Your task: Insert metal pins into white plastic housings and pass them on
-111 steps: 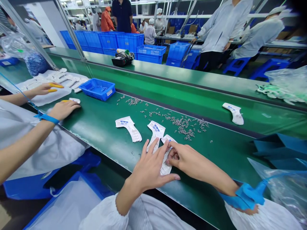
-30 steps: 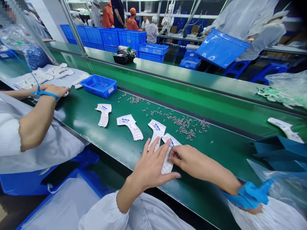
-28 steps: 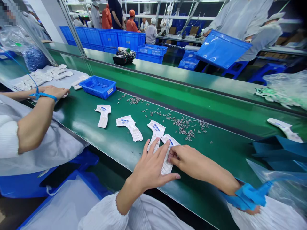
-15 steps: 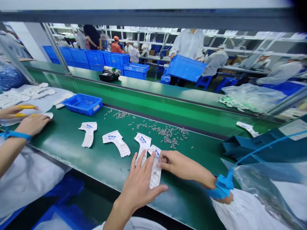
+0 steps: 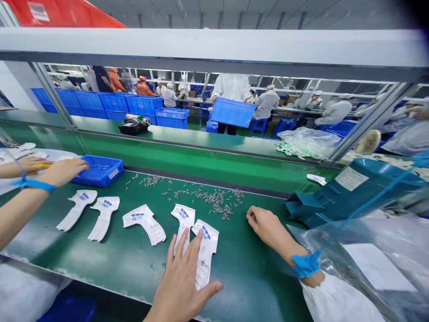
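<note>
A flat, white T-shaped moulded piece, printed in blue, is pressed against the smooth green desk by the left hand, its grip spread apart and unclamped. The right hand is curled on the bare surface, its grip drawn together on nothing, near a scatter of tiny metal parts.
</note>
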Motion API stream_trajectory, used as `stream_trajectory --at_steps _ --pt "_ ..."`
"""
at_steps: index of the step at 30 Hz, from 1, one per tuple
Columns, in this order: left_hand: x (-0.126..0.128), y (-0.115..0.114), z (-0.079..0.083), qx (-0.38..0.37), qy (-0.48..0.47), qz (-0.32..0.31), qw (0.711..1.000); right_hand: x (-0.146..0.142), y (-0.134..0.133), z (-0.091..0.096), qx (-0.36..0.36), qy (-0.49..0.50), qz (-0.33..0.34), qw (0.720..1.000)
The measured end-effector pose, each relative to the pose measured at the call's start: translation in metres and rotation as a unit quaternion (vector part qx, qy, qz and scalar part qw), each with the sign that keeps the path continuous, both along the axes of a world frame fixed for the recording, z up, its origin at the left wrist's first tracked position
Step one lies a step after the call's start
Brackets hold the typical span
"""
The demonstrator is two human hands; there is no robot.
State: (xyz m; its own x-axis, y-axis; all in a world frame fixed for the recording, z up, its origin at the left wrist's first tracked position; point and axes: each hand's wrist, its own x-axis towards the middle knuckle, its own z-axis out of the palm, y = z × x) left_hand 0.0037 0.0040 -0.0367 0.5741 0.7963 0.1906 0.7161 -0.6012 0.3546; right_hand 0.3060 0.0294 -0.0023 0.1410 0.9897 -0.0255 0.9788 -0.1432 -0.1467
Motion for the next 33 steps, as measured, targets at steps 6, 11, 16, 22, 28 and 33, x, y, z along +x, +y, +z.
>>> stream_trajectory --at_steps 6,11,16,22,28,33 --pt "0.001 -0.001 0.001 0.012 -0.004 0.000 1.000 -0.011 -0.010 0.002 -0.017 -0.030 0.034 0.999" --pt "0.001 -0.001 0.004 0.014 0.003 -0.005 1.000 -0.009 -0.011 0.003 -0.027 -0.009 0.066 0.997" --pt "0.001 -0.001 0.005 0.008 0.005 -0.014 1.000 -0.005 -0.006 0.001 -0.021 0.027 0.110 0.993" --pt "0.000 -0.001 0.009 -0.015 0.009 -0.021 1.000 -0.020 -0.013 0.019 -0.040 0.116 0.082 0.989" --pt "-0.001 0.000 0.016 -0.027 0.000 -0.071 0.997 -0.078 -0.046 0.037 -0.121 0.364 0.092 0.919" --pt "0.005 -0.003 0.015 -0.009 -0.001 -0.048 0.999 -0.113 -0.057 0.030 -0.137 0.398 0.090 0.903"
